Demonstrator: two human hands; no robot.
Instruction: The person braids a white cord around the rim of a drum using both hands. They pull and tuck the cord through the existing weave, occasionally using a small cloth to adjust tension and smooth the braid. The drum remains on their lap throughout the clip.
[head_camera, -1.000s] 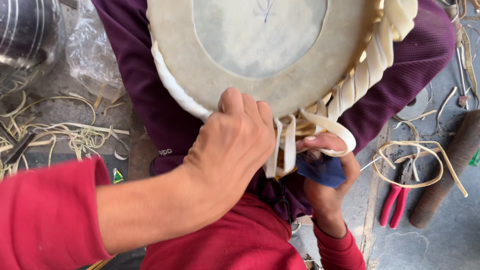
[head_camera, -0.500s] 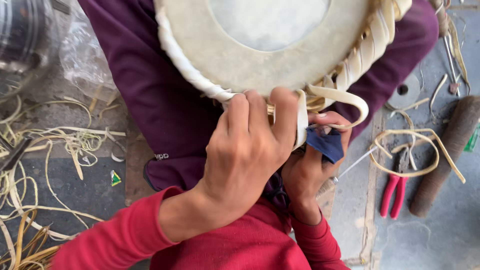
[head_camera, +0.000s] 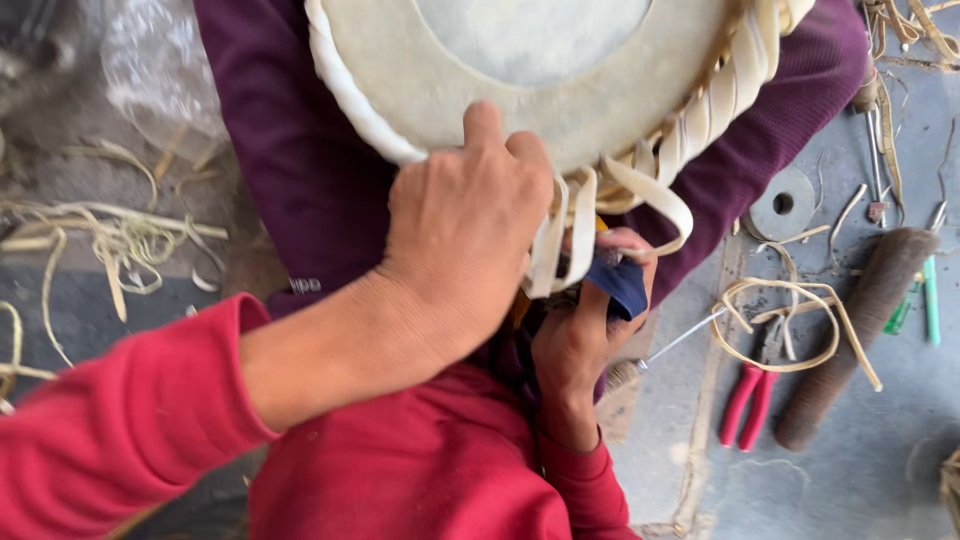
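A round drum head (head_camera: 560, 70) with a pale hide skin rests on my lap, its rim laced with flat cream hide straps (head_camera: 700, 120). My left hand (head_camera: 465, 225) grips the near rim, fingers curled over the edge and the straps. Below the rim, my right hand (head_camera: 590, 320) pinches a looped strap (head_camera: 660, 210) and holds a dark blue cloth (head_camera: 620, 280) against it. Part of the right hand is hidden behind the left.
Red-handled pliers (head_camera: 748, 400) and a thin metal awl (head_camera: 680, 340) lie on the grey floor at right, beside a dark wooden stick (head_camera: 850, 340), a metal washer (head_camera: 782, 205) and a loose strap coil (head_camera: 790, 320). Strap scraps (head_camera: 110, 240) litter the left.
My left hand shifted a little along the near rim and the view moved in closer. The right hand stays under the rim on the strap loop.
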